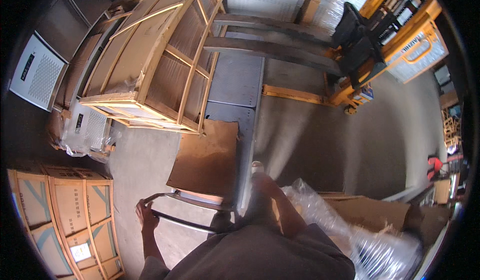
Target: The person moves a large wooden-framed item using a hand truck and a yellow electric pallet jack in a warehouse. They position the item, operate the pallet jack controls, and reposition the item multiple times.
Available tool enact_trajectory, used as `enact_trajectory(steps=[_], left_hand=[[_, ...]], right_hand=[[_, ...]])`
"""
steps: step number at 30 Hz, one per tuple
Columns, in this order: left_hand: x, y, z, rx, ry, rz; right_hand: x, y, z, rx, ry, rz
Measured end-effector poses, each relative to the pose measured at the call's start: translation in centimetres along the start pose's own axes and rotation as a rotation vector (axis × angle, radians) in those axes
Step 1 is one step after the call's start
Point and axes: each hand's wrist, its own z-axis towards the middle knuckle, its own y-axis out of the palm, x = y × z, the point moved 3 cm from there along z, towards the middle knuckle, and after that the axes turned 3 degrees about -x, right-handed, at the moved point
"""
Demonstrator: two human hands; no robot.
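Observation:
My left hand (146, 216) is wrapped round the end of the dark curved handle (182, 222) of a flat platform cart. Stretched forward over the cart's right edge, my right hand (259, 179) is closed, with a small whitish thing at its fingertips that I cannot make out. The cart's grey-blue deck (232, 80) runs away from me. A brown cardboard sheet (205, 155) lies on its near part. Beyond it, a large crate (172, 75) of wooden slats and cardboard reaches over the deck from the left, with two dark forks (280, 52) running up to its right side.
At the right stands a yellow lifting machine (345, 92) that carries the forks. A slatted crate (70, 220) stands at lower left, near white perforated cabinets (37, 72). Clear plastic wrap (350, 235) bulges by my right side. Grey concrete floor (140, 165) shows left of the cart.

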Motion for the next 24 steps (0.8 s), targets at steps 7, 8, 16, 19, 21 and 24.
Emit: enact_trajectory(steps=[7, 8, 16, 19, 21, 24], left_hand=[[14.6, 7.1, -6.7, 0.258, -0.865, -0.97], [16.7, 8.8, -7.7, 0.082, -1.218, -0.865], [14.4, 10.1, -7.2, 0.287, -1.151, -0.398], [15.1, 10.2, -7.0, 0.199, -1.214, -0.26], [15.3, 9.3, -6.4, 0.066, -1.175, -0.142], [15.1, 7.9, -5.0, -0.075, -1.08, -0.006]], right_hand=[[8.9, -21.4, 1.6, 0.572, 0.589, 0.308], [9.5, -23.5, 1.3, 0.609, 0.655, 0.271], [6.9, -32.1, -5.9, 0.547, 0.958, 0.079], [5.2, -32.8, -12.2, 0.744, 0.845, 0.241], [4.7, -34.4, -15.6, 0.779, 0.77, 0.378], [4.4, -36.9, -19.2, 0.91, 0.754, 0.453]])
